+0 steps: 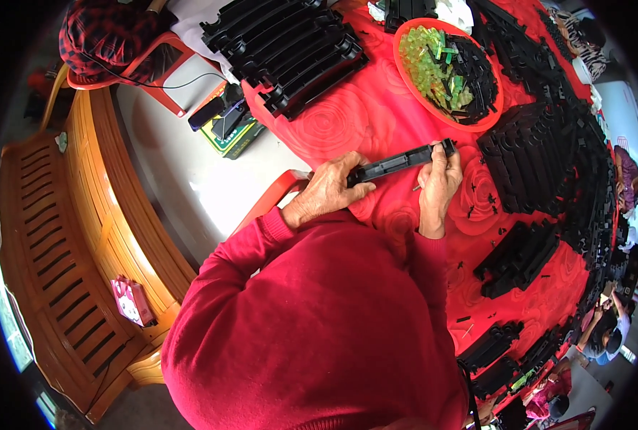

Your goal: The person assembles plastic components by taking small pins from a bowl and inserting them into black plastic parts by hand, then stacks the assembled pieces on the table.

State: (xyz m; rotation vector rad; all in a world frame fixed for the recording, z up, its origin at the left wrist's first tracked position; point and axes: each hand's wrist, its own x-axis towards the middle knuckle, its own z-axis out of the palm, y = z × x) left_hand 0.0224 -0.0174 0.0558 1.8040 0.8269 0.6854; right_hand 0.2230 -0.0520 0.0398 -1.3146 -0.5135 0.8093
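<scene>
Can pass over bare red tablecloth (333, 125) beyond the black bar (396, 165), between stacked black trays (290, 54) far left and an orange bowl (471, 127) far right. Right of the right hand (440, 183), finds a narrower gap, then hits black strips (526, 158). Blocked on the near side by the red sweater (319, 315).

You're in a makeshift workshop, apparently: black plastic parts (523, 161) crowd a rose-patterned red tablecloth (326, 125) past the grip of your right hand (439, 180); well left stands a slatted wooden bench (86, 236).
</scene>
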